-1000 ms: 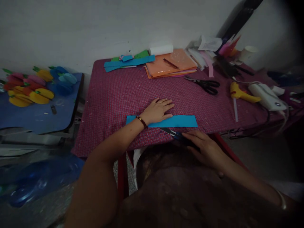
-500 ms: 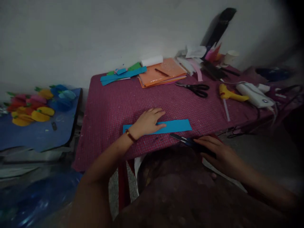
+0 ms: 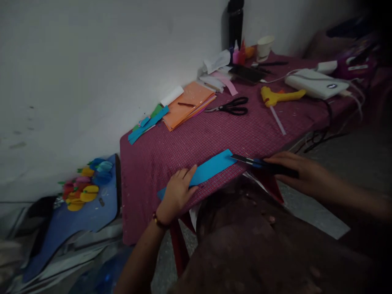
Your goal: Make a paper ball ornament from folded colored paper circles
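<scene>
A long blue paper strip (image 3: 211, 169) lies near the front edge of the table with the purple checked cloth (image 3: 190, 143). My left hand (image 3: 177, 192) rests on the strip's left end, fingers laid over it. My right hand (image 3: 297, 173) is closed round the handle of a dark blue-handled cutting tool (image 3: 254, 162). The tool's blade tip sits right at the strip's right end.
On the table lie black scissors (image 3: 231, 107), a yellow glue gun (image 3: 280, 96), an orange paper stack (image 3: 186, 107), blue and green scraps (image 3: 147, 122), a white box (image 3: 315, 82), a paper cup (image 3: 265, 45) and a black bottle (image 3: 235, 20). Coloured paper shapes (image 3: 84, 185) rest on a blue board, lower left.
The view swung left and tilted. My right hand moved the cutting tool from below the strip's middle to its right end. My left hand slid toward the strip's left end.
</scene>
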### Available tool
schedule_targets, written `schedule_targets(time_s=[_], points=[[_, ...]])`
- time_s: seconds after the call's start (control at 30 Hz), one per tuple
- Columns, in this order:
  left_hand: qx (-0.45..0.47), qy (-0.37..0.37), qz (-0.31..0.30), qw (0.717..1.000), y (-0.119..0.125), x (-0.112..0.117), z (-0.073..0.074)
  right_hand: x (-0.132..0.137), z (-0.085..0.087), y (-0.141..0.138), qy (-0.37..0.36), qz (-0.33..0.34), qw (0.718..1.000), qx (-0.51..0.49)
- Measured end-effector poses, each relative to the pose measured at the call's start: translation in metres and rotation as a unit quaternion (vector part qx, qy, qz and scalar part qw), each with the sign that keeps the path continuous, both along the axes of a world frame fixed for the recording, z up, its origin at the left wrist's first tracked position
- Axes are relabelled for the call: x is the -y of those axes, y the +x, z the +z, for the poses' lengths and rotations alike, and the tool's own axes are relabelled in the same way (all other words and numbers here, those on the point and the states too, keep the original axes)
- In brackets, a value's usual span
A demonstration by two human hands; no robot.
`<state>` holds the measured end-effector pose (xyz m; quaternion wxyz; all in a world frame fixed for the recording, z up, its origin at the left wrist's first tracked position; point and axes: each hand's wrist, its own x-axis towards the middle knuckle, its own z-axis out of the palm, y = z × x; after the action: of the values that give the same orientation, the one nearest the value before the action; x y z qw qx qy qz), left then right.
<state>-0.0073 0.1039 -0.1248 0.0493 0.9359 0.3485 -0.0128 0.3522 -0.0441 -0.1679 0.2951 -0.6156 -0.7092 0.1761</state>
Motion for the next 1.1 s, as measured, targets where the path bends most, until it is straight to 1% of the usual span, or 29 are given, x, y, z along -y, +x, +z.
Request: schedule_targets(time_s=[0.07, 0.13, 0.2, 0.27, 0.37, 0.47, 0.57, 0.63, 0.7, 0.77, 0.8, 0.9, 0.97, 1.03, 1.1], points=[[0.004, 0.05, 0.013, 0.999, 0.001, 0.01, -0.005, -0.002, -0.002, 0.004, 0.011, 0.0, 1.0, -0.02], [0.015, 0.078, 0.017, 0.997, 0.003, 0.016, -0.01, -0.003, -0.006, 0.01, 0.02, -0.007, 0.999, -0.03], [0.022, 0.079, 0.013, 0.997, 0.007, 0.017, -0.014, -0.003, -0.01, 0.017, 0.028, -0.022, 0.999, -0.033], [0.021, 0.063, 0.005, 0.998, 0.016, 0.013, -0.014, -0.002, -0.013, 0.025, 0.035, -0.041, 0.998, -0.035], [0.025, 0.038, -0.009, 0.999, 0.039, 0.001, -0.008, -0.002, -0.012, 0.037, 0.048, -0.064, 0.996, -0.035], [0.025, 0.026, -0.025, 0.999, 0.071, -0.008, -0.001, -0.005, -0.005, 0.05, 0.063, -0.074, 0.995, -0.036], [0.018, 0.024, -0.061, 0.998, 0.1, -0.01, 0.005, -0.015, 0.005, 0.061, 0.059, -0.076, 0.995, -0.031], [0.026, 0.008, -0.07, 0.997, 0.111, -0.009, 0.009, -0.022, 0.012, 0.064, 0.051, -0.068, 0.996, -0.015], [0.062, -0.035, -0.047, 0.996, 0.115, -0.013, 0.015, -0.031, 0.016, 0.063, 0.043, -0.047, 0.998, 0.006], [0.111, -0.105, -0.006, 0.988, 0.114, -0.022, 0.022, -0.04, 0.019, 0.057, 0.037, -0.017, 0.999, 0.027], [0.134, -0.15, 0.012, 0.98, 0.113, -0.03, 0.026, -0.045, 0.019, 0.053, 0.035, -0.003, 0.999, 0.035], [0.162, -0.31, 0.036, 0.936, 0.106, -0.055, 0.034, -0.059, 0.018, 0.04, 0.03, 0.033, 0.997, 0.058], [0.163, -0.387, 0.036, 0.907, 0.101, -0.067, 0.036, -0.069, 0.016, 0.032, 0.03, 0.057, 0.995, 0.076], [0.169, -0.415, 0.029, 0.894, 0.098, -0.072, 0.035, -0.076, 0.016, 0.025, 0.038, 0.085, 0.993, 0.077], [0.179, -0.405, 0.017, 0.897, 0.096, -0.07, 0.03, -0.081, 0.018, 0.019, 0.042, 0.108, 0.991, 0.06]])
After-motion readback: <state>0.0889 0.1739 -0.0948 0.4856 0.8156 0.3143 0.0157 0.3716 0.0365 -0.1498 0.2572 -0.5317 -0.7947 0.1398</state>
